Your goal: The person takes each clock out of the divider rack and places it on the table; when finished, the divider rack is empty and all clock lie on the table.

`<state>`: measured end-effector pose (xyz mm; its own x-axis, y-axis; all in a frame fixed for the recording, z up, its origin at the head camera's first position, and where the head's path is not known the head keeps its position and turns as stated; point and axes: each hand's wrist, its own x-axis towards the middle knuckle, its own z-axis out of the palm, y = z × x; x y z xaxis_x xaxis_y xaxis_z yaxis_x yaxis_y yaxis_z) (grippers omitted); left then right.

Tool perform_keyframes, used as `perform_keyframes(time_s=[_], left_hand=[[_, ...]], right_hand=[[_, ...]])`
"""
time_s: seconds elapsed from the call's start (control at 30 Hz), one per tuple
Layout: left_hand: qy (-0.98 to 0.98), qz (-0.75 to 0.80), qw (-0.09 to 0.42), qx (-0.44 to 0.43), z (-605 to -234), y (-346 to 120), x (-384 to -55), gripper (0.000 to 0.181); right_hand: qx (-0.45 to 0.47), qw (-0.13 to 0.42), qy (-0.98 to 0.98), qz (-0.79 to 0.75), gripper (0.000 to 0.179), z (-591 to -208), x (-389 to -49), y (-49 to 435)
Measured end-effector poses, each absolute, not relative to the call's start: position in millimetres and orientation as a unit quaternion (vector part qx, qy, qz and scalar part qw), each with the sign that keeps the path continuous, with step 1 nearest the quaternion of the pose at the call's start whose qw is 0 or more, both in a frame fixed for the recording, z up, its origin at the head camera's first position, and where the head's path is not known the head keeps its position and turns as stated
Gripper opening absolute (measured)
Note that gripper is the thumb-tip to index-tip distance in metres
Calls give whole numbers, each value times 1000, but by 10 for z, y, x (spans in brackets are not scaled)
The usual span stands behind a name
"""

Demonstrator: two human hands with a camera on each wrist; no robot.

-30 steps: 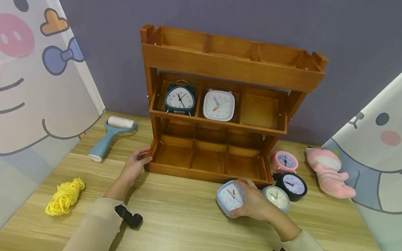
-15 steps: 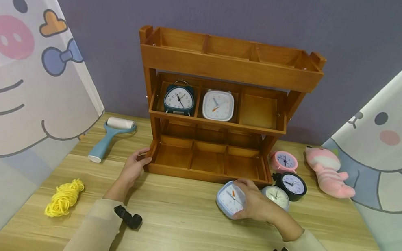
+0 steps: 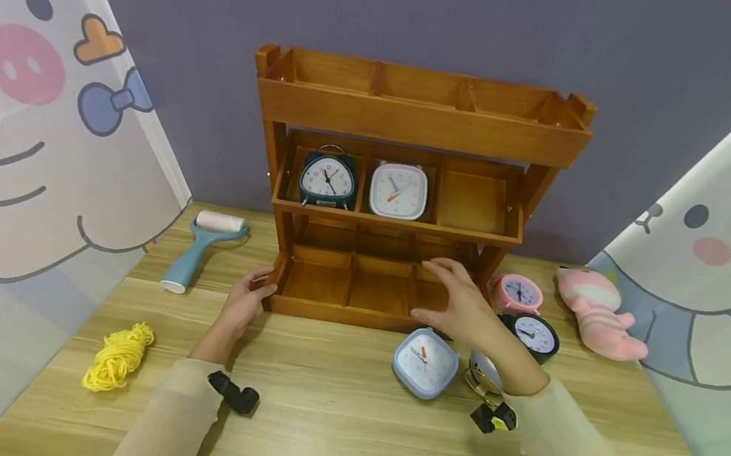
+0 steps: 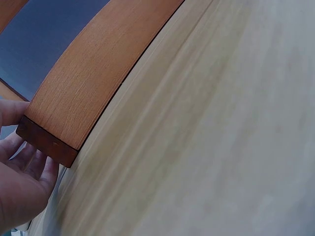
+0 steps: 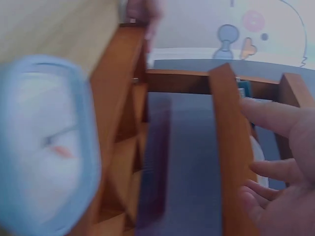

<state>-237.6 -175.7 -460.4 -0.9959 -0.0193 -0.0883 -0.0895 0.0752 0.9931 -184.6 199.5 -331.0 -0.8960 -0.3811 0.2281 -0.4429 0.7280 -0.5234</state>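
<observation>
A brown wooden shelf rack (image 3: 416, 126) with three divided tiers stands at the back of the table. My left hand (image 3: 243, 308) holds its lower left end; in the left wrist view thumb and fingers lie on opposite sides of the wooden corner (image 4: 49, 142). My right hand (image 3: 461, 305), fingers spread and holding nothing, hovers by the lower right compartment. Just below it a light-blue square clock (image 3: 425, 364) lies face up on the table. A dark green alarm clock (image 3: 327, 179) and a white square clock (image 3: 399, 191) sit in the middle tier.
Right of the rack lie a pink clock (image 3: 519, 294), a black round clock (image 3: 535, 333) and a greyish clock (image 3: 485, 367) partly hidden by my right arm. Beyond them is a pink plush toy (image 3: 600, 316). A lint roller (image 3: 199, 248) and yellow cord (image 3: 119, 357) lie left.
My right hand has let go of the light-blue clock and moved up toward the rack, leaving the clock on the table. The left hand keeps its place.
</observation>
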Motion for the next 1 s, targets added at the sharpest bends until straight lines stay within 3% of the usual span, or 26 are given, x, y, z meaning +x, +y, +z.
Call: perform_keyframes(time_s=[0.27, 0.63, 1.0], left_hand=[[735, 677, 20, -33, -4601, -1746, -2377, 49], [733, 679, 16, -46, -4610, -1736, -2371, 47], [731, 681, 15, -50, -4603, -1738, -2369, 48]], right_hand=[[185, 133, -904, 362, 79, -3016, -2187, 1689], [150, 209, -877, 406, 83, -2935, -2665, 1358], [82, 196, -895, 393, 94, -2880, -2874, 1139]])
